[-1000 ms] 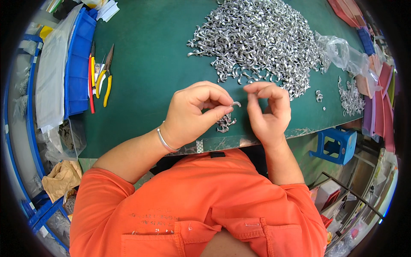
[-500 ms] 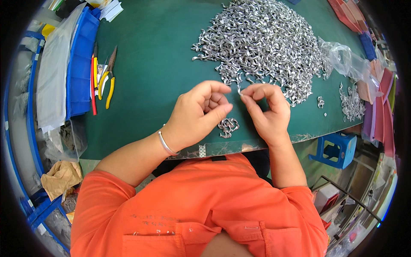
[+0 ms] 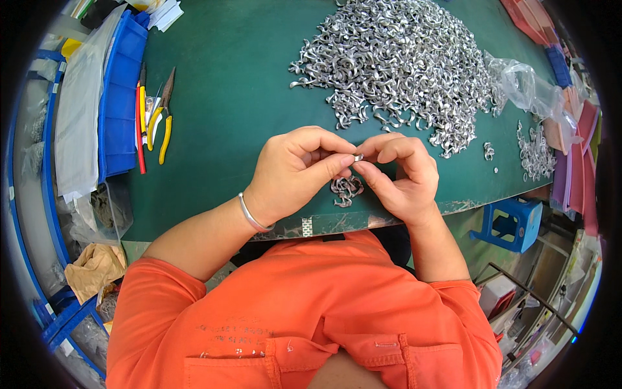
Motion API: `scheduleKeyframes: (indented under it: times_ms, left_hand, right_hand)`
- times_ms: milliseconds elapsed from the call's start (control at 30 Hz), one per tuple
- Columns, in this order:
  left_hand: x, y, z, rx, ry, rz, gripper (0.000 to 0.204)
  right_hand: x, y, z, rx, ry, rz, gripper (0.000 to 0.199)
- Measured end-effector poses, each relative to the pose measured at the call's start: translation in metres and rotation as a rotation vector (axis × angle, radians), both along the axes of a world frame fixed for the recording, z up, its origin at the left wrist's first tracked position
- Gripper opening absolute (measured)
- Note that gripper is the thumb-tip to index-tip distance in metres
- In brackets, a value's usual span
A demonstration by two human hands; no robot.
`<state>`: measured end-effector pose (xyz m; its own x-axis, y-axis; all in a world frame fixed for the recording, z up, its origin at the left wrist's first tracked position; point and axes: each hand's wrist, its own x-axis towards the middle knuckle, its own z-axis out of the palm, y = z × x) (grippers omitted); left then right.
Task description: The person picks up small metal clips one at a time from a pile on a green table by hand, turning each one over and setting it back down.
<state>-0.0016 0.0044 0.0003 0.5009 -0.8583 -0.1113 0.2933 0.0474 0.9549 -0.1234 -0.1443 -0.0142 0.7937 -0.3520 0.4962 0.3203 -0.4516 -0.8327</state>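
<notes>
A small curved silvery metal piece (image 3: 358,157) sits between my fingertips, over the near part of the green table. My left hand (image 3: 295,170) pinches it from the left between thumb and forefinger. From the other side, my right hand (image 3: 403,172) has its thumb and forefinger closed at the piece's right end. Just below the fingertips lies a little cluster of similar metal pieces (image 3: 346,188). Beyond my hands spreads a large heap of curved silvery metal pieces (image 3: 402,61). The fingers cover much of the held piece.
Pliers with yellow handles (image 3: 165,126) and a red-handled tool (image 3: 140,129) lie beside a blue bin (image 3: 121,97) at left. Toward the right are a clear plastic bag (image 3: 528,87) and silvery rings (image 3: 535,155). A blue stool (image 3: 510,223) stands below the table edge.
My right hand has brought the metal piece away from the heap's edge, toward me. My left thumb and forefinger have closed on it, so both hands now meet at the piece.
</notes>
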Motion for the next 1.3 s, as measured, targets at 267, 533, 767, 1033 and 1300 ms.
scheduleKeyframes:
  times_ms: [267,533,767,1033,1300]
  left_hand:
    - [-0.002,0.0,0.001,0.006,0.082,-0.012,0.009]
    - [-0.002,0.0,0.005,0.02,-0.025,-0.002,0.007]
    - [0.003,0.003,0.008,0.07,-0.617,-0.024,0.009]
    - [0.014,0.004,0.003,0.039,-0.916,-0.246,0.011]
    - [0.005,0.002,0.01,0.201,-0.584,-0.063,0.019]
  right_hand:
    - [0.0,0.0,-0.001,-0.01,-0.035,-0.017,0.025]
    - [0.001,-0.012,-0.005,-0.363,0.162,-0.464,0.022]
    - [-0.001,-0.012,-0.005,-0.17,0.133,-0.388,0.02]
    - [-0.003,-0.016,-0.001,-0.33,0.172,-0.185,0.019]
    - [-0.004,-0.014,0.0,-0.376,0.181,-0.17,0.022]
